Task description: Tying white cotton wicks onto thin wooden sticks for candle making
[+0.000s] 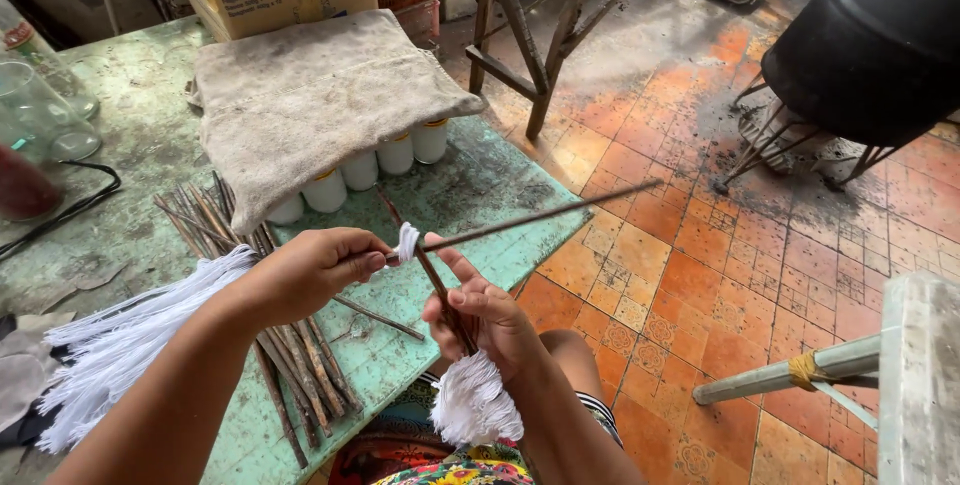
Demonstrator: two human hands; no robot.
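Worn green table top [470, 195] with flaking paint, grey-beige cloth [310, 95], white string bundle [120, 345], white string tuft [475, 400], dark brown sticks [300, 355], orange patterned floor tiles [700, 285] with black soot stains, black pot [870, 35], multicoloured floral garment [450, 465]

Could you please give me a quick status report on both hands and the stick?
Left hand pinching white string onto thin stick. Right hand gripping another stick and white string bundle. Nothing in the way.
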